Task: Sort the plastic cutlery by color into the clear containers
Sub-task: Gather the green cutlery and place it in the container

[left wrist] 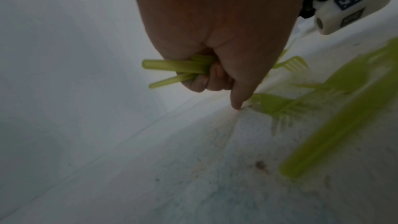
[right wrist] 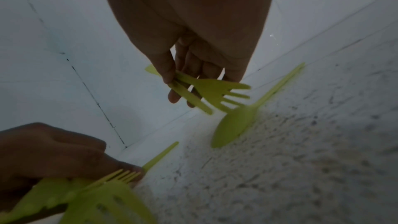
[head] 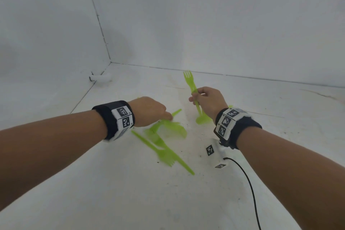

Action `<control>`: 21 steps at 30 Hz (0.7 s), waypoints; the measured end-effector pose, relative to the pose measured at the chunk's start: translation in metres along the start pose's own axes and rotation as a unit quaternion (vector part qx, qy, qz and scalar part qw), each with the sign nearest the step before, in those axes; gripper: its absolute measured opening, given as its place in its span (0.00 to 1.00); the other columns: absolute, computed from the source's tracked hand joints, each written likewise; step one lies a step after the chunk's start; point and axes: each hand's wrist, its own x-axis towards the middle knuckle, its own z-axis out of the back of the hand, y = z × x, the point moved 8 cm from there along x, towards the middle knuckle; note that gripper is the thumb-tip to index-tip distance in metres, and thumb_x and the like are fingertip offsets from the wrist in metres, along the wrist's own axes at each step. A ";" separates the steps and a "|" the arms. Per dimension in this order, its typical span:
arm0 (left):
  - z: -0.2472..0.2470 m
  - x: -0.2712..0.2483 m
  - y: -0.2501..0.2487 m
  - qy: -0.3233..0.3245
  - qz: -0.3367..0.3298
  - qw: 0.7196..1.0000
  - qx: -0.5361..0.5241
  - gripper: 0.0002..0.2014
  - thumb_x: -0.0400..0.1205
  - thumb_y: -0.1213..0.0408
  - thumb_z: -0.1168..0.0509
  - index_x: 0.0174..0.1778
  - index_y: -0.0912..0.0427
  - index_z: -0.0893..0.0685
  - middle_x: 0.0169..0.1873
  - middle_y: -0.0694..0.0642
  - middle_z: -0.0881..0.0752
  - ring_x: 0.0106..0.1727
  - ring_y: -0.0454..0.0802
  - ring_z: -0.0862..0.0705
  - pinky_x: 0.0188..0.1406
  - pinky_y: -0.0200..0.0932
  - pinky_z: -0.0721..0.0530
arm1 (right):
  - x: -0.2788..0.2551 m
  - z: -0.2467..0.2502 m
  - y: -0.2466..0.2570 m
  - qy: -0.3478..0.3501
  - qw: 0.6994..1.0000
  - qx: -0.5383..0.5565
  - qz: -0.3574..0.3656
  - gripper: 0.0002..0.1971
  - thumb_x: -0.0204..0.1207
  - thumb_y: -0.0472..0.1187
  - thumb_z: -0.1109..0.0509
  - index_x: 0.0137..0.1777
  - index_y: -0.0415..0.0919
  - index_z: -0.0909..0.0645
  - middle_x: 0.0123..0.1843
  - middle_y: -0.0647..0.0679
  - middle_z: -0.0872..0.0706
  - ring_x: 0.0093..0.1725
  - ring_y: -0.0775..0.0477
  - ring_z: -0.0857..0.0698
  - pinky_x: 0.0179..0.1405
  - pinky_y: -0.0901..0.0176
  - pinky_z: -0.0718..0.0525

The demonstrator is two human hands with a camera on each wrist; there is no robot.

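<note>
Several lime-green pieces of cutlery are bunched in the left hand, whose fingers curl round their handles low over the table near its far-left corner, the forefinger reaching down to the surface. Just right of it, loose forks and a knife lie crossed on the table. Further right, the right hand pinches a green fork, tines up, with what looks like a second piece against it; a green spoon lies beneath. No clear container shows in any view. The risk, I judge, is the crowded left fistful: adding another piece could loosen the bundle and scatter it, since thin smooth handles slide easily.
</note>
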 end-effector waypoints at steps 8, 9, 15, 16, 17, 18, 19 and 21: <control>0.007 -0.002 0.006 -0.016 -0.035 0.996 0.086 0.13 0.92 0.59 0.49 0.71 0.50 0.26 0.54 0.53 0.26 0.45 0.61 0.19 0.39 0.47 0.40 | 0.000 0.014 0.020 -0.048 0.995 -0.073 0.039 0.08 0.84 0.55 0.32 0.52 0.55 0.14 0.33 0.53 0.22 0.36 0.47 0.21 0.39 0.54 0.22; 0.007 -0.005 0.007 -0.022 -0.031 0.996 0.075 0.13 0.92 0.58 0.49 0.71 0.51 0.26 0.53 0.53 0.28 0.45 0.61 0.19 0.38 0.46 0.40 | -0.001 0.015 0.024 -0.043 0.995 -0.079 0.040 0.07 0.85 0.53 0.34 0.53 0.54 0.15 0.33 0.53 0.21 0.34 0.49 0.21 0.36 0.57 0.24; 0.004 -0.032 0.023 -0.051 0.028 0.998 -0.018 0.11 0.89 0.58 0.46 0.67 0.55 0.29 0.55 0.53 0.25 0.42 0.61 0.21 0.42 0.52 0.24 | -0.010 -0.002 0.037 0.004 0.998 -0.038 0.043 0.07 0.87 0.48 0.38 0.53 0.50 0.20 0.40 0.56 0.07 0.37 0.50 0.12 0.38 0.58 0.18; 0.002 -0.038 0.026 -0.059 0.037 0.997 -0.034 0.09 0.89 0.57 0.46 0.63 0.55 0.30 0.49 0.53 0.23 0.41 0.61 0.21 0.41 0.52 0.26 | -0.012 -0.006 0.040 0.006 0.999 -0.015 0.038 0.07 0.87 0.48 0.38 0.53 0.49 0.20 0.42 0.57 0.07 0.38 0.49 0.10 0.39 0.58 0.17; 0.001 -0.045 0.031 -0.069 0.059 0.993 -0.070 0.08 0.88 0.57 0.45 0.59 0.54 0.33 0.41 0.52 0.23 0.39 0.60 0.22 0.39 0.52 0.28 | -0.014 -0.008 0.043 0.004 0.999 0.006 0.035 0.07 0.86 0.47 0.38 0.54 0.47 0.19 0.44 0.57 0.07 0.39 0.50 0.09 0.40 0.58 0.18; -0.002 -0.053 0.038 -0.079 0.092 0.985 -0.123 0.08 0.87 0.57 0.43 0.57 0.53 0.35 0.35 0.52 0.24 0.37 0.60 0.23 0.36 0.52 0.30 | -0.015 -0.012 0.045 0.001 0.999 0.027 0.034 0.07 0.86 0.47 0.37 0.54 0.46 0.19 0.45 0.57 0.07 0.40 0.50 0.08 0.40 0.58 0.18; -0.006 -0.060 0.047 -0.090 0.132 0.969 -0.189 0.08 0.87 0.57 0.42 0.57 0.52 0.35 0.32 0.53 0.23 0.34 0.59 0.23 0.34 0.52 0.30 | -0.016 -0.016 0.047 -0.001 0.998 0.046 0.033 0.08 0.86 0.47 0.37 0.54 0.45 0.19 0.46 0.56 0.07 0.41 0.49 0.08 0.41 0.58 0.18; -0.011 -0.073 0.063 -0.138 0.205 0.904 -0.348 0.08 0.87 0.60 0.40 0.59 0.51 0.31 0.32 0.56 0.18 0.32 0.55 0.22 0.33 0.49 0.27 | -0.017 -0.025 0.049 0.002 0.997 0.076 0.030 0.09 0.87 0.48 0.36 0.54 0.44 0.19 0.46 0.54 0.06 0.43 0.46 0.07 0.42 0.57 0.19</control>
